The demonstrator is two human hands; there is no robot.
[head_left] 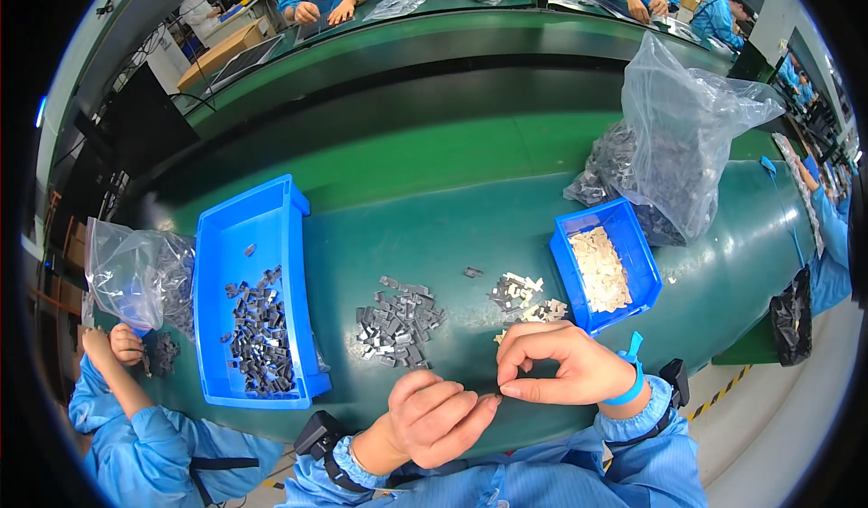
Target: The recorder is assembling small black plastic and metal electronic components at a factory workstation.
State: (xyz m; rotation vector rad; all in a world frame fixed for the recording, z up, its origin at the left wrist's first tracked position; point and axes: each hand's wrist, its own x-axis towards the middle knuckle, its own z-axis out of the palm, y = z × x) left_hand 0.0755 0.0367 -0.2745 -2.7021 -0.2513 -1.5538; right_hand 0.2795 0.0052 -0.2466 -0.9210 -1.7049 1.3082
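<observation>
My left hand (438, 420) and my right hand (568, 363) meet fingertip to fingertip over the near edge of the green table. Both are closed in a pinch. Whatever sits between the fingertips is tiny and mostly hidden, so I cannot make out its kind. Beyond my left hand lies a loose pile of small dark grey plastic pieces (398, 324). Small cream-coloured pieces (546, 312), mixed with some dark ones, are scattered just past my right hand. A single dark piece (472, 272) rests apart from both piles.
At left stands a long blue tray (207, 282) holding many dark pieces. A small blue bin (646, 277) contains cream pieces; behind it slumps a clear bag (674, 146) of dark parts. Another bag (136, 273) and a co-worker's hand (126, 344) are at far left.
</observation>
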